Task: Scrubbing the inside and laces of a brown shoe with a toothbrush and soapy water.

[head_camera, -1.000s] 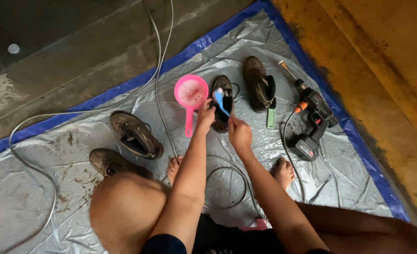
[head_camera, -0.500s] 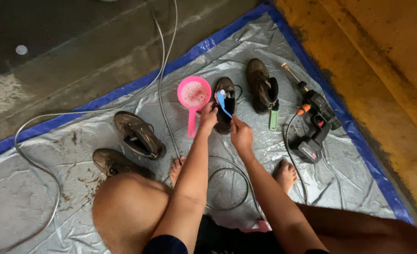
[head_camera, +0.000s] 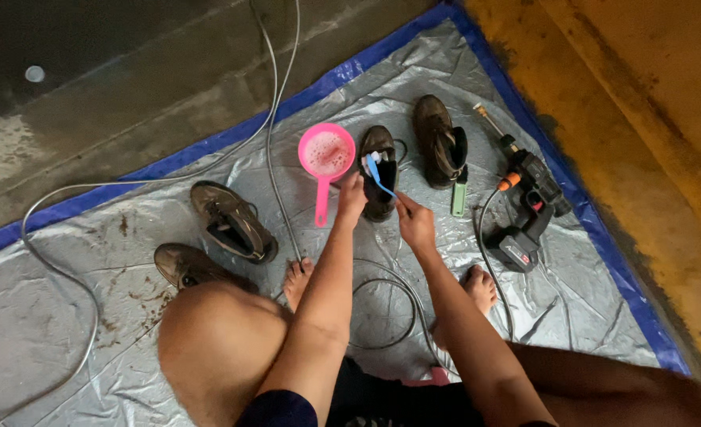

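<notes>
1. A silver tarpaulin (head_camera: 66, 332) with a blue border is spread on the concrete floor; mud smears are seen on its left part, and a grey hose (head_camera: 50, 261) is looped across it.
2. Two muddy brown shoes are noted at left: one (head_camera: 184, 265) partly hidden behind the knee, the other (head_camera: 232, 221) just above it. Both look uncleaned, as far as can be judged.
3. A pink scoop (head_camera: 326, 154) holding foamy water is laid beside the centre shoe, handle pointing toward the person.
4. The left hand (head_camera: 352, 199) is closed on the near end of the dark centre shoe (head_camera: 379, 170), which is steadied on the tarpaulin.
5. The right hand (head_camera: 415, 221) is clamped on the handle of a blue toothbrush (head_camera: 378, 175), whose white bristle end is set against the shoe's opening.
6. Scrubbing is judged to be underway on this shoe; how clean it is cannot be told.
7. A fourth brown shoe (head_camera: 437, 142) is lying just to the right, with a green object (head_camera: 459, 198) beside it.
8. A black cordless spray gun (head_camera: 528, 205) is resting further right, untouched.
</notes>
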